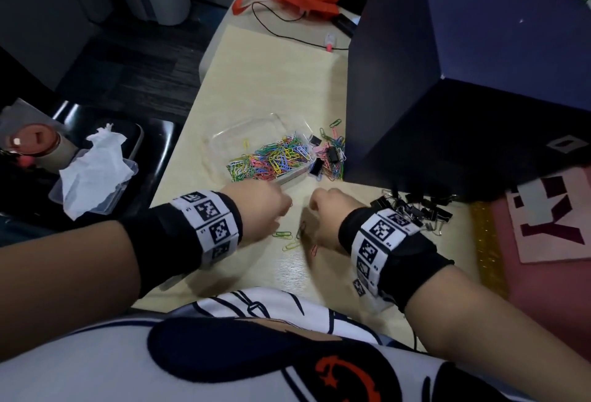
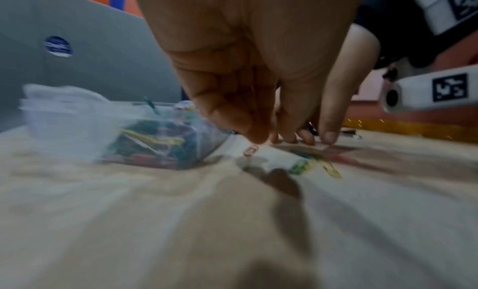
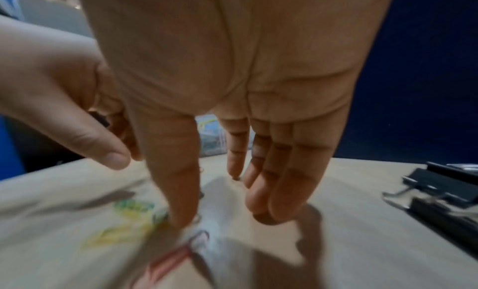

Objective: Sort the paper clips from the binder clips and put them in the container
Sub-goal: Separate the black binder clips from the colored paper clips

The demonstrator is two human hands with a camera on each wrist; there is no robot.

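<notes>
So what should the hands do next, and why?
Probably the right hand should pinch up the red paper clip lying just by its thumb and drop it into the clear container. A few loose paper clips lie on the table between both hands, while the container already holds the coloured ones.

The right hand (image 3: 220,109) points its fingers down at the desk (image 3: 349,191), thumb tip touching blurred paper clips (image 3: 134,209). The left hand (image 3: 51,84) is alongside, and black binder clips (image 3: 439,193) lie at right.
</notes>
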